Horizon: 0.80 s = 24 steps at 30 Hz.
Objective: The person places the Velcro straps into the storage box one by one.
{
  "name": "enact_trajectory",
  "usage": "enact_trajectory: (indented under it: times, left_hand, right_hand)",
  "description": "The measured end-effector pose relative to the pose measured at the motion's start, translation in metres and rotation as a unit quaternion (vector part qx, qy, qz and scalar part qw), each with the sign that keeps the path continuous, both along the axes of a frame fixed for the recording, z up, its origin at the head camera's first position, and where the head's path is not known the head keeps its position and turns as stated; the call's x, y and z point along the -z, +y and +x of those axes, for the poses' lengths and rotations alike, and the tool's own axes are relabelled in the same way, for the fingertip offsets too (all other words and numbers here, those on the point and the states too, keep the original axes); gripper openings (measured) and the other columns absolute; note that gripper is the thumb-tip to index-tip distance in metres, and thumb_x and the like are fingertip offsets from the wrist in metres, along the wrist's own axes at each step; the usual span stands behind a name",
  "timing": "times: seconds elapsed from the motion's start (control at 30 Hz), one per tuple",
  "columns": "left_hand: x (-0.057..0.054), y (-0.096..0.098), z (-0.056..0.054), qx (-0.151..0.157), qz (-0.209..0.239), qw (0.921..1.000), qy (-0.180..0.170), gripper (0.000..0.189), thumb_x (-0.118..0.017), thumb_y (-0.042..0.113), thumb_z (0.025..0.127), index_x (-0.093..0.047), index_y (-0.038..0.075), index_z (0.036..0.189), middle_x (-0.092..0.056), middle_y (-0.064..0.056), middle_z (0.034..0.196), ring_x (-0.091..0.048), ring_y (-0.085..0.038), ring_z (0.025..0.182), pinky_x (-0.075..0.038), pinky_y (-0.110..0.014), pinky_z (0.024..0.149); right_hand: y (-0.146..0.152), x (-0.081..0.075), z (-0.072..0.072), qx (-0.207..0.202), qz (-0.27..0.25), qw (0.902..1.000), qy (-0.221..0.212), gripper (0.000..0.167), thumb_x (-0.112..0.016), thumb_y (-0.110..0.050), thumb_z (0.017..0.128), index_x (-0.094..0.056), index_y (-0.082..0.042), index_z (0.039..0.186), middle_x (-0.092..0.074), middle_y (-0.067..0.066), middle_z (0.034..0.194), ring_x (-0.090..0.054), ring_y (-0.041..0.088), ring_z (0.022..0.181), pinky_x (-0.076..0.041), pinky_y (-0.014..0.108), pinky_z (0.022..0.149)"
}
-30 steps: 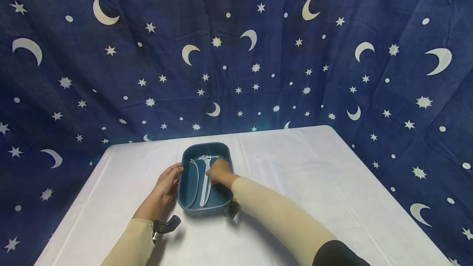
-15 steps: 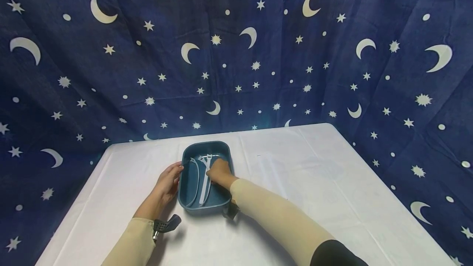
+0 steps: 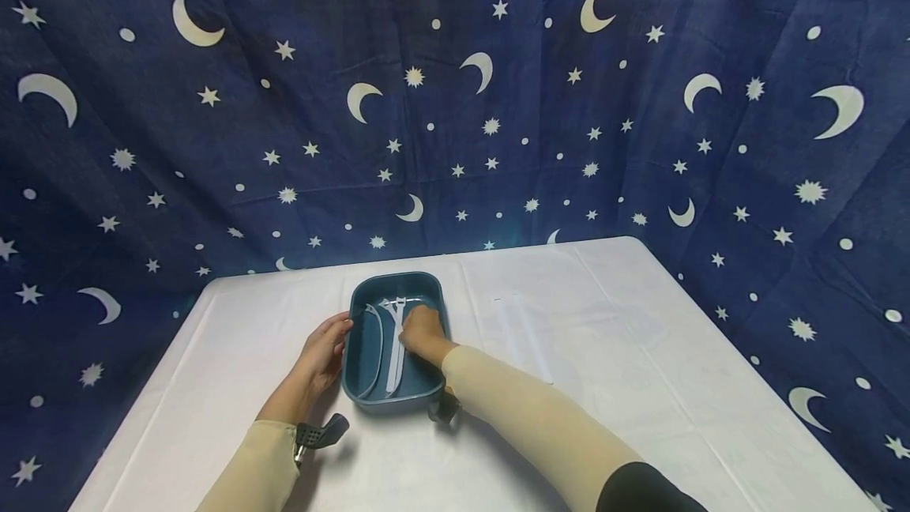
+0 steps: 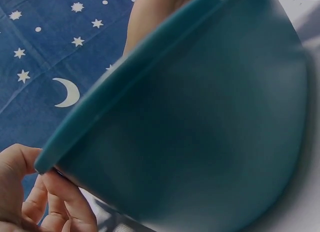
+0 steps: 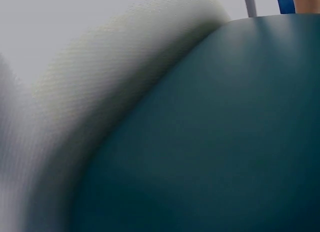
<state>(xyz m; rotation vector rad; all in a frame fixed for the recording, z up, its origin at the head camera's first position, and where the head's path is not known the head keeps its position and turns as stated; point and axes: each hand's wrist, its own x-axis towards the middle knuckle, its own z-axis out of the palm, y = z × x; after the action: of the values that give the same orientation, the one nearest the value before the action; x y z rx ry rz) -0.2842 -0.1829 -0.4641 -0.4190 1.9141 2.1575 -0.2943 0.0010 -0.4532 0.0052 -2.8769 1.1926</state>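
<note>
One notched white strip (image 3: 394, 366) has shifted slightly inside the teal tub (image 3: 391, 408), which the left hand (image 3: 323, 348) pinches; the right hand's (image 3: 424, 334) grip is hidden.

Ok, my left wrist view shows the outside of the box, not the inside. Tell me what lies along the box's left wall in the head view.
Observer: A thin, pale curved strip lies there, inside the box.
Operator: Now report the middle of the box.
Observer: Pale strips lie there, overlapping near the far end.
Operator: Give me the right hand's place.
Observer: The right hand is down in the box, against the right of those strips; its fingertips are hidden.
</note>
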Motion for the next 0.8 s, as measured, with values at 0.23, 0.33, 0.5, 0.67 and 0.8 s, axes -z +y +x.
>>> enact_trajectory:
  times: [0.23,0.33,0.5,0.67,0.8]
  left_hand:
    - [0.001,0.0,-0.001,-0.005,0.0,1.0,-0.002,0.048,-0.049,0.022,0.099,-0.04,0.009,0.145,-0.046,-0.009,0.136,-0.059,-0.001,0.093,-0.052,-0.014,0.079]
    - [0.001,0.0,-0.001,-0.008,0.002,1.0,-0.003,0.048,-0.05,0.022,0.099,-0.04,0.009,0.144,-0.048,-0.008,0.134,-0.059,-0.001,0.091,-0.052,-0.014,0.078]
    - [0.0,0.0,0.0,-0.005,-0.002,1.0,-0.003,0.048,-0.05,0.023,0.099,-0.04,0.01,0.144,-0.047,-0.01,0.137,-0.059,-0.002,0.093,-0.053,-0.015,0.078]
    - [-0.001,0.0,0.0,-0.001,-0.004,1.0,-0.006,0.049,-0.049,0.024,0.1,-0.039,0.01,0.145,-0.043,-0.012,0.143,-0.059,-0.004,0.096,-0.053,-0.015,0.079]
    - [0.0,0.0,0.0,-0.001,-0.001,1.0,-0.008,0.049,-0.049,0.023,0.1,-0.039,0.01,0.146,-0.046,-0.011,0.14,-0.058,-0.004,0.096,-0.053,-0.016,0.079]
  right_hand:
    - [0.001,-0.001,0.0,-0.006,-0.014,0.9998,-0.011,0.024,-0.073,0.0,0.073,-0.057,-0.008,0.058,-0.054,0.0,0.044,-0.049,0.009,0.038,-0.037,0.019,0.04]
    - [0.0,-0.005,-0.001,-0.009,-0.005,0.9995,-0.029,0.032,-0.073,-0.003,0.077,-0.052,-0.01,0.054,-0.052,-0.001,0.041,-0.049,0.009,0.037,-0.036,0.019,0.04]
    - [0.002,-0.024,-0.002,-0.026,-0.012,0.999,-0.033,0.029,-0.073,-0.008,0.08,-0.055,-0.011,0.057,-0.054,-0.001,0.046,-0.059,0.012,0.041,-0.044,0.018,0.043]
    - [0.019,-0.067,-0.005,-0.058,-0.058,0.9955,-0.047,0.009,-0.072,-0.01,0.084,-0.068,-0.003,0.08,-0.067,0.009,0.063,-0.069,0.02,0.055,-0.055,0.023,0.054]
    - [0.042,-0.102,-0.017,-0.052,-0.064,0.9954,-0.048,0.01,-0.072,-0.01,0.086,-0.068,-0.001,0.088,-0.069,0.012,0.076,-0.068,0.017,0.059,-0.057,0.024,0.057]
